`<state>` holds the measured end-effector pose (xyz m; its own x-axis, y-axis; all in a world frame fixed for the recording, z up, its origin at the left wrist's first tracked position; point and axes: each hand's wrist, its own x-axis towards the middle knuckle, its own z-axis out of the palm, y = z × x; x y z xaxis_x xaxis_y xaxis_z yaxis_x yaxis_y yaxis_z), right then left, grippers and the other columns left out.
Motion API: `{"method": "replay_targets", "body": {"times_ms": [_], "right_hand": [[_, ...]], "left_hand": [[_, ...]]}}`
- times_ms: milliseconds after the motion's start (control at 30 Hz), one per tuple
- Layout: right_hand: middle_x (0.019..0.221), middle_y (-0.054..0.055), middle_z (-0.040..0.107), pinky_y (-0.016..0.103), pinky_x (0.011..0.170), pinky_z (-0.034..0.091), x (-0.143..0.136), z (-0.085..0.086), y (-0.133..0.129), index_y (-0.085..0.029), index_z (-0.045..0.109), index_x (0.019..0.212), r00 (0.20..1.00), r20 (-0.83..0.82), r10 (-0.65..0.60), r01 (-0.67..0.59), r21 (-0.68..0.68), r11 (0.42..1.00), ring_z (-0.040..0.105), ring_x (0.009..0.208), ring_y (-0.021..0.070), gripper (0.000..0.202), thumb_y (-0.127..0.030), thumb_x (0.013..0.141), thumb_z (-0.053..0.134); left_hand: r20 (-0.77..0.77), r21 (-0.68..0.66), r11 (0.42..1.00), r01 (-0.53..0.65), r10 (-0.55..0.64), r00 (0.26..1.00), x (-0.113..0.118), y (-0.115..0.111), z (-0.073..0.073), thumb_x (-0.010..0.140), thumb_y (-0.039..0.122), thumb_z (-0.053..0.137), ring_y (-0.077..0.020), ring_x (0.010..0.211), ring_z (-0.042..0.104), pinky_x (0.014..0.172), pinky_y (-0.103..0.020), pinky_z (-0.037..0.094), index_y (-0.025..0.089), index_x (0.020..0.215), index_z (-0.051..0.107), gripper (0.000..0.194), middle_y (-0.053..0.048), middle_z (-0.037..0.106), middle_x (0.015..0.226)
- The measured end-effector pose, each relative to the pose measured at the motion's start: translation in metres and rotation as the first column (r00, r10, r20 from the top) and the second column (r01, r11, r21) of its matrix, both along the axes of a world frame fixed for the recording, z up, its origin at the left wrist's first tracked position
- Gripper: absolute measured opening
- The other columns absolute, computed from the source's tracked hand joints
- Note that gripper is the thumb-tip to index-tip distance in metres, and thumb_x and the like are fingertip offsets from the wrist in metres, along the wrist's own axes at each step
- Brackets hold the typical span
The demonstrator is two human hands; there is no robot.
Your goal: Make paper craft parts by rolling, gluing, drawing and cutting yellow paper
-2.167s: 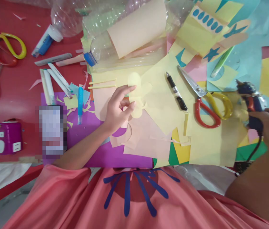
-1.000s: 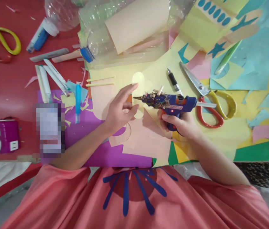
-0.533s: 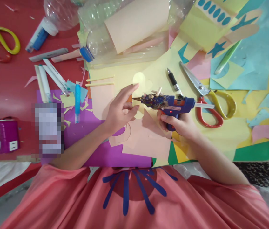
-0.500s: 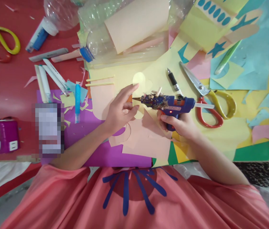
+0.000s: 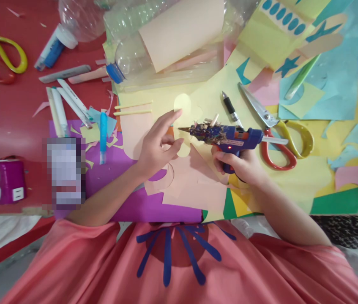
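Observation:
My right hand (image 5: 239,162) is wrapped round the handle of a blue glue gun (image 5: 229,137), its small red light lit. Dried debris clings to the gun's barrel, and a clear glue stick (image 5: 275,139) pokes out of the back. Its metal nozzle points left, over a pale yellow rounded paper cutout (image 5: 182,102). My left hand (image 5: 155,145) holds this cutout at its left side, index finger near the upper lobe and thumb near the lower one. The nozzle partly covers the cutout's middle; whether it touches the paper, I cannot tell.
Scissors (image 5: 272,126) and a black pen (image 5: 231,109) lie right of centre. Two thin yellow sticks (image 5: 133,108) lie left. Clear plastic bottles (image 5: 134,63) stand behind, under peach paper (image 5: 185,33). Markers (image 5: 71,99), a blurred-out device (image 5: 66,173) and a purple box (image 5: 3,181) are leftward.
My left hand and the pale yellow cutout have shifted slightly left. The glue gun has moved a little to the right, its nozzle now over the cutout's middle.

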<state>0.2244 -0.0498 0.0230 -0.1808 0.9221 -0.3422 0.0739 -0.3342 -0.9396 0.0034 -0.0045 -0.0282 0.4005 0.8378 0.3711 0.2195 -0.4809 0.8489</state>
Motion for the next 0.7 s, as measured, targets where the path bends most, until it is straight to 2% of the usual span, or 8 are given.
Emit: {"method": "replay_targets", "body": {"times_ms": [433,700], "right_hand": [[0.044,-0.004,0.053,0.021,0.039,0.038,0.0009,0.0019,0.0001,-0.02,0.05,0.059,0.999,0.009,-0.051,0.051,-0.013,0.999,0.048,0.037,0.008,0.015,-0.023,0.071,0.059],[0.044,-0.004,0.052,0.022,0.036,0.037,-0.0002,0.0024,0.0012,-0.02,0.051,0.062,0.997,0.017,-0.081,0.081,-0.027,0.996,0.047,0.037,0.0087,0.014,-0.025,0.07,0.061]], "left_hand": [[-0.026,0.022,0.999,-0.024,0.024,0.999,-0.003,0.0017,0.0002,0.094,0.046,0.054,-0.0123,0.08,0.071,0.054,-0.018,0.059,0.042,0.147,0.033,0.057,-0.007,0.048,0.144],[-0.034,0.022,0.998,-0.058,0.059,0.998,-0.0022,0.0008,0.0026,0.094,0.048,0.053,-0.0159,0.086,0.072,0.056,-0.021,0.062,0.041,0.146,0.035,0.055,-0.008,0.049,0.143]]}}
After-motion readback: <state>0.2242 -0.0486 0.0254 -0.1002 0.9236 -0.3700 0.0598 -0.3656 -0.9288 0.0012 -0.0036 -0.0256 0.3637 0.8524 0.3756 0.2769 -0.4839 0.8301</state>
